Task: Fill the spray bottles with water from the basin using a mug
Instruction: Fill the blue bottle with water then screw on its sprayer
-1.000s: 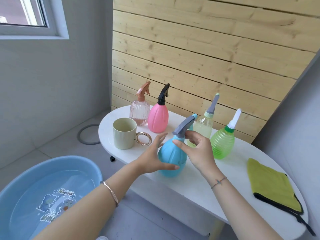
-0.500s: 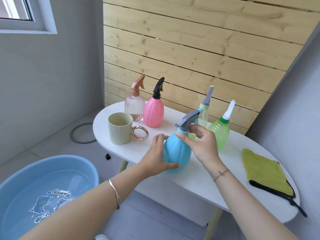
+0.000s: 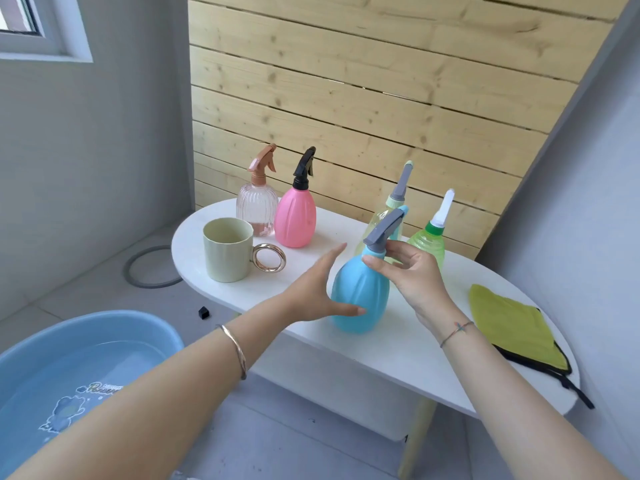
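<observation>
The sky-blue ribbed plastic spray bottle (image 3: 360, 299) is standing upright near the front edge of the white oval table (image 3: 398, 351). Its long axis is running straight up from the belly to the grey trigger head (image 3: 384, 228). The right hand (image 3: 415, 275) is reaching in from the right and pinching the blue collar just under that head between thumb and fingertips, so this grip is sitting at the top of the axis. The left hand (image 3: 311, 289) is lying lower and to the left, with straight fingers along the belly and the thumb pressing across its lower front, bracing rather than clenching. Judging by this, the head is being unscrewed, a twist about that vertical line with the left hand resisting the spin. The pale green ceramic mug with a gold ring handle (image 3: 227, 251) is standing on the table to the left, nearer the left hand. The blue plastic basin of water (image 3: 104, 317) is sitting on the floor, lower and further left.
</observation>
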`<state>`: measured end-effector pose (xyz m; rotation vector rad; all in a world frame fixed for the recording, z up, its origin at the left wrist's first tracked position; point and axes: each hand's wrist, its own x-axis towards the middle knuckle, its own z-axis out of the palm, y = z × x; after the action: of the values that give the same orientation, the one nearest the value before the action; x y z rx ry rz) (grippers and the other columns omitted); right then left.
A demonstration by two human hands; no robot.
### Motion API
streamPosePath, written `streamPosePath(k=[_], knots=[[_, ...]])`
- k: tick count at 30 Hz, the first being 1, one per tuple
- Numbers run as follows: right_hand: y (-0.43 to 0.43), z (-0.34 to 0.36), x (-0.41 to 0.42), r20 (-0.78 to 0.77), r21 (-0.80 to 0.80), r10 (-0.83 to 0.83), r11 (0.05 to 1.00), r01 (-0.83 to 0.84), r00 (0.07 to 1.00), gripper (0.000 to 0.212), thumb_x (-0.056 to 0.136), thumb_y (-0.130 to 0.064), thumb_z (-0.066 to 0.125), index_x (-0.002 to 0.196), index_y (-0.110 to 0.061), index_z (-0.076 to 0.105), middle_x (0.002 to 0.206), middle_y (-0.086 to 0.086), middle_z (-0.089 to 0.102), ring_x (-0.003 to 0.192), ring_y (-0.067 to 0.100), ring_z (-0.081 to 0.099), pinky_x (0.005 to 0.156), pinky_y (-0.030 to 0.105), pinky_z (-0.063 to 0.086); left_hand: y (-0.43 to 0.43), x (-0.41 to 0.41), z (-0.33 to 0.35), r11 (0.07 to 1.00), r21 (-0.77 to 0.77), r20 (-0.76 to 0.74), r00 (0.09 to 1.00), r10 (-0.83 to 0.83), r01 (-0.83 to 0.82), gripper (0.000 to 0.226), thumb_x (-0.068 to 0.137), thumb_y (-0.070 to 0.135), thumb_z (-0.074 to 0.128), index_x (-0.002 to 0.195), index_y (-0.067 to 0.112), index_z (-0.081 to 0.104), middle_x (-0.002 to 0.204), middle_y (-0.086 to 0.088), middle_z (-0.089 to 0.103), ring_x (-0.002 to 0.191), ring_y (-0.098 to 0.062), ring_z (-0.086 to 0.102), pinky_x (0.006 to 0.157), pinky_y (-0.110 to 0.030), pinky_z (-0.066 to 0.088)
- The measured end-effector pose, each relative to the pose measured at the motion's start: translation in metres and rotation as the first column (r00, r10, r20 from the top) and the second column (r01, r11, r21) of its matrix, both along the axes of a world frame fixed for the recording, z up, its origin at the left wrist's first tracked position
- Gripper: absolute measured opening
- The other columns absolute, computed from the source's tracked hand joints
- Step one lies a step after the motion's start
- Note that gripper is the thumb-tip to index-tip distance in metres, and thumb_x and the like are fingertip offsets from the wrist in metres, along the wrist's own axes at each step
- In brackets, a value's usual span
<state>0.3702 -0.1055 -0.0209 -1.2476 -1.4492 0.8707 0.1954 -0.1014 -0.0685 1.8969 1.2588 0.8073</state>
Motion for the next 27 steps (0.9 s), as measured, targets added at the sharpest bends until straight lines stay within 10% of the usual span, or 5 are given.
streamPosePath(k=[4, 9, 18, 22, 27], knots=[[0.0, -0.005, -0.004, -0.069, 0.029, -0.087, 0.996, 0.089, 0.994, 0.026, 0.07, -0.019, 0.084, 0.093, -0.024, 0.071, 0.098, -0.012, 0.072, 0.098, 0.001, 0.064, 0.093, 0.026, 0.049, 0.002, 0.015, -0.011, 0.997, 0.001, 0.089, 0.993, 0.073, -0.074, 0.085, 0.064, 0.038, 0.091, 0.132, 0.025, 0.043, 0.128, 0.006, 0.055, 0.117, -0.015, 0.054, 0.101, -0.037, 0.045], [-0.004, -0.015, -0.02, -0.104, 0.133, -0.194, 0.969, 0.207, 0.975, 0.035, 0.07, -0.021, 0.084, 0.099, -0.015, 0.066, 0.097, -0.009, 0.07, 0.097, -0.001, 0.063, 0.084, 0.015, 0.048, -0.008, 0.03, -0.014, 0.988, 0.061, 0.112, 0.985, 0.132, -0.14, 0.08, 0.066, 0.037, 0.09, 0.116, 0.012, 0.034, 0.118, 0.0, 0.051, 0.106, -0.021, 0.056, 0.088, -0.041, 0.048], [-0.024, -0.015, 0.009, 0.085, 0.276, -0.323, 0.917, 0.289, 0.942, 0.042, 0.069, -0.035, 0.083, 0.094, -0.013, 0.058, 0.092, -0.008, 0.059, 0.088, 0.004, 0.055, 0.078, 0.015, 0.041, -0.014, 0.027, -0.019, 0.99, 0.055, 0.095, 0.987, 0.128, -0.133, 0.098, 0.069, 0.044, 0.086, 0.14, 0.021, 0.024, 0.13, -0.001, 0.047, 0.115, -0.02, 0.052, 0.096, -0.039, 0.048], [-0.019, 0.001, 0.014, 0.109, 0.14, -0.187, 0.975, 0.171, 0.976, 0.059, 0.072, -0.036, 0.081, 0.122, -0.023, 0.051, 0.117, -0.015, 0.053, 0.109, -0.005, 0.049, 0.088, 0.008, 0.035, -0.012, 0.028, -0.021, 0.99, 0.061, 0.098, 0.988, 0.12, -0.126, 0.099, 0.07, 0.046, 0.085, 0.144, 0.022, 0.024, 0.137, 0.0, 0.044, 0.123, -0.019, 0.047, 0.101, -0.04, 0.045], [-0.019, 0.008, 0.012, 0.119, 0.15, -0.114, 0.984, 0.096, 0.986, 0.032, 0.079, -0.033, 0.076, 0.106, -0.02, 0.066, 0.098, -0.008, 0.064, 0.091, -0.009, 0.057, 0.078, 0.007, 0.042, -0.012, 0.029, -0.022, 0.987, 0.096, 0.12, 0.986, 0.117, -0.129, 0.093, 0.069, 0.046, 0.085, 0.142, 0.028, 0.031, 0.135, 0.002, 0.045, 0.122, -0.016, 0.047, 0.103, -0.04, 0.043]])
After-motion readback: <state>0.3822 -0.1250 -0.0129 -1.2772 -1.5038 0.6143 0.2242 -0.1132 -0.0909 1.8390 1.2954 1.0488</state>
